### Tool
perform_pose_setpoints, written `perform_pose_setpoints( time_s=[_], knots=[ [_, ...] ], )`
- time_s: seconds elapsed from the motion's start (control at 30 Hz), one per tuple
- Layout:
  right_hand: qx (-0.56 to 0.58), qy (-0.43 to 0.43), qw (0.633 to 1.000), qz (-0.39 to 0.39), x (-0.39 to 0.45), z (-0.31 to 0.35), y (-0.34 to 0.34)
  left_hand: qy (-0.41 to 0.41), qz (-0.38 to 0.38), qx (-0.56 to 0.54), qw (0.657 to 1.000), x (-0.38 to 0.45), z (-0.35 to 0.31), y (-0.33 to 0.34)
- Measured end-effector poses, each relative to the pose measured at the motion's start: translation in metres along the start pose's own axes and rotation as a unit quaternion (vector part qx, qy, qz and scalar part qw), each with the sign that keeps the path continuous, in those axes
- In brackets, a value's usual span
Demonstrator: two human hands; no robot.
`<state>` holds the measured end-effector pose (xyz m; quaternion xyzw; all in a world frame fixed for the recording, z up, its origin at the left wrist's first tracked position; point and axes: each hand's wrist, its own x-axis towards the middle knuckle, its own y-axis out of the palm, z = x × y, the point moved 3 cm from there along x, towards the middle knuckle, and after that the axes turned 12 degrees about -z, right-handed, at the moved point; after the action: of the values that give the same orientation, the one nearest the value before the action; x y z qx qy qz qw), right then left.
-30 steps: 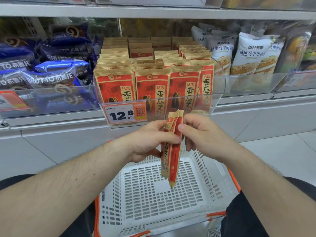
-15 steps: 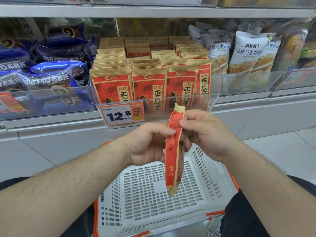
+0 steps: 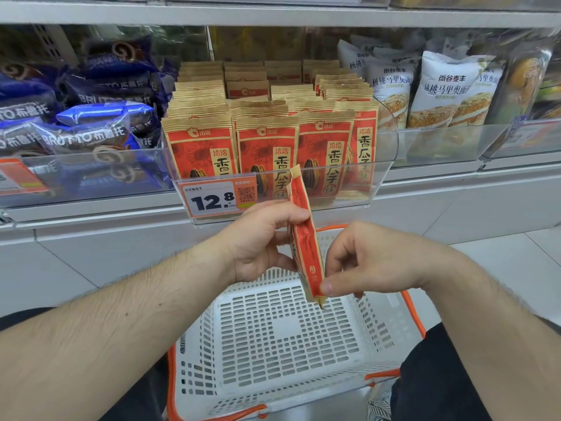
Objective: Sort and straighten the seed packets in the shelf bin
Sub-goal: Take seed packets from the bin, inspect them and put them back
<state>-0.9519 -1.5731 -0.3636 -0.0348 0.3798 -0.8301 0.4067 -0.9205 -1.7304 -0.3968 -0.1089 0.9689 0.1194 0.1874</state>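
Packet (image 3: pixel 305 238) in both hands, edge-on to me, out in front of the bin (image 3: pixel 385 153) and above a white basket (image 3: pixel 273 329). My left hand (image 3: pixel 261 241) grips its upper part, fingers curled round it; my right hand (image 3: pixel 364 262) pinches the bottom corner, thumb pressed on. Looks like I'm squaring this one up. Next, I'd say: turn its face forward and slot it upright into the rows (image 3: pixel 267 141), level with its neighbours.

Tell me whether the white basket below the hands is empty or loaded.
Empty, as far as visible: the white basket shows only bare perforated floor. The held seed packet hangs above it, not inside.
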Motion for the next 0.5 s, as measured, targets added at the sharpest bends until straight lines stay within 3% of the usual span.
perform_pose_setpoints(
  time_s=[0.5],
  knots=[
    [0.029, -0.005, 0.999, 0.034, 0.0024, -0.0051, 0.0013, -0.011, 0.001, -0.010, 1.000, -0.0001, 0.0011, -0.0007]
  ],
)
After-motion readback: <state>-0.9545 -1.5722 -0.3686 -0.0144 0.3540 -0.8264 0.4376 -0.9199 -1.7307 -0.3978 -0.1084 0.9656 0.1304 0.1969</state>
